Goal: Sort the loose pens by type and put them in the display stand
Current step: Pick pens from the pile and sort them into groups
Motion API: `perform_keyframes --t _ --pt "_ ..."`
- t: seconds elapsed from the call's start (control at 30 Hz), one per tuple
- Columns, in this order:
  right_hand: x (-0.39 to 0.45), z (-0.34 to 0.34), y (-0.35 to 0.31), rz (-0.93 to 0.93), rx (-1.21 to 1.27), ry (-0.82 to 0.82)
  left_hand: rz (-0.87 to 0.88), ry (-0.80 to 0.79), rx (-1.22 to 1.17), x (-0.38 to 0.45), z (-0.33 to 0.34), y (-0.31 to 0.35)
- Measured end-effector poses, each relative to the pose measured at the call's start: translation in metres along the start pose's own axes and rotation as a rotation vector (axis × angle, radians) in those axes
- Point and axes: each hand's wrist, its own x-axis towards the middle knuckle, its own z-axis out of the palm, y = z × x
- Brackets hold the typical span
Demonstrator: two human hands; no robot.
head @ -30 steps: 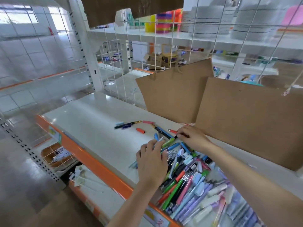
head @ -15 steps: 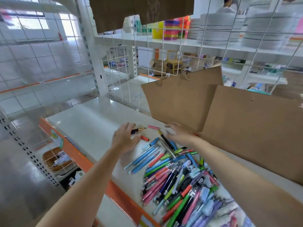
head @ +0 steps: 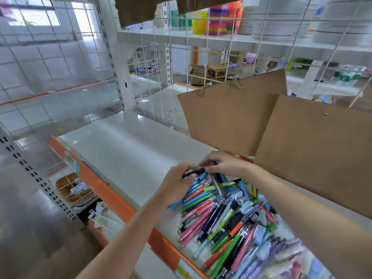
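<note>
White shop shelf point(head: 124, 150), pen pile point(head: 231, 216) lower right. Both hands have converged: left hand point(head: 177, 184) and right hand point(head: 225, 164) now pinch black pen point(head: 194, 171) above pile. Sorting begun; no display stand visible.

This was a shop: a white shelf point(head: 124, 150) edged in orange held heaped pens point(head: 221, 216), with wire grid panels point(head: 201, 57) and stocked shelving point(head: 261, 40) behind it.

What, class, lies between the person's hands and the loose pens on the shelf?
Nothing visible. The left hand and right hand already grip a black pen at the far end of the pen pile.
</note>
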Motion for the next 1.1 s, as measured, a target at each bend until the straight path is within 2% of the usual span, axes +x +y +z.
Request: perform_keyframes --t 0.13,0.23,0.3,0.47,0.63,0.73,0.93,1.03,1.1 --pt "-0.025 0.003 0.003 -0.066 -0.020 0.041 0.032 0.017 -0.029 -0.022 0.015 0.017" --pt "-0.044 0.008 0.011 -0.072 -0.135 0.131 0.042 0.042 -0.003 -0.030 0.029 0.026" --pt "-0.057 0.010 0.017 -0.033 -0.297 0.198 0.044 0.063 0.101 -0.032 0.043 0.026" --pt "-0.084 0.002 0.022 0.153 -0.525 0.177 -0.052 0.100 0.393 -0.037 0.063 0.037" --pt "-0.109 0.003 0.032 0.245 -0.491 0.183 -0.093 0.035 0.428 -0.044 0.072 0.055" --pt "-0.127 0.004 0.039 0.267 -0.418 0.216 -0.053 0.023 0.464 -0.050 0.077 0.063" --pt "-0.156 0.008 0.046 0.280 -0.284 0.252 -0.061 0.039 0.278 -0.054 0.084 0.073" --pt "-0.169 0.009 0.048 0.300 -0.242 0.276 -0.052 -0.040 0.220 -0.049 0.076 0.075" --pt "-0.174 0.010 0.045 0.315 -0.251 0.269 -0.003 -0.121 0.332 -0.048 0.065 0.068"
